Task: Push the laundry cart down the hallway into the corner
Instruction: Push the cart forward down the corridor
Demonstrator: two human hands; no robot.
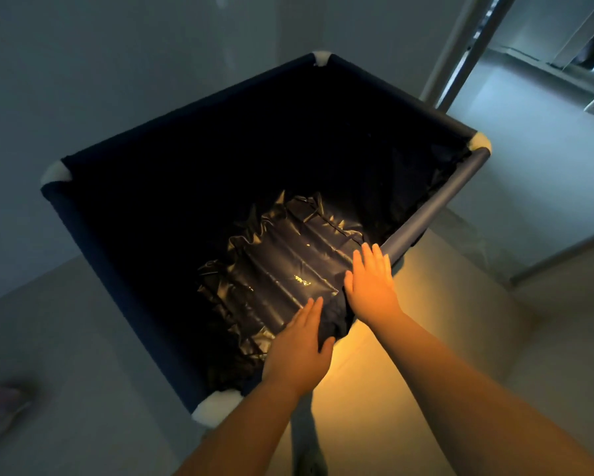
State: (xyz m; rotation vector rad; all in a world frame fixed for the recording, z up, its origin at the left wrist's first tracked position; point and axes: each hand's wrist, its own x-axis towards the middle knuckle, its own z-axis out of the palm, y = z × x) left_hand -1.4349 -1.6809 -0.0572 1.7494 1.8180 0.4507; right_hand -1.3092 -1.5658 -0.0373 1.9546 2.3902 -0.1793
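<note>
Laundry cart (pixel 124 269) fills the middle of the view: a square frame of dark navy fabric with white corner joints (pixel 216 405) and a deep, dark inside. Crumpled shiny lining (pixel 282 266) lies at its bottom, catching a warm glow. It stands on a pale floor (pixel 65 338) with its far corner close to a grey wall (pixel 117 63), and an open doorway (pixel 494 46) is to the far right. Both hands rest on the near right rim. The left hand (pixel 299 352) lies flat, its grip spread wide with the thumb hooked over bunched fabric at the edge. The right hand (pixel 371 283) is flat too, fingers extended along the rail (pixel 439 204), palm pressing on it, closed around nothing.
</note>
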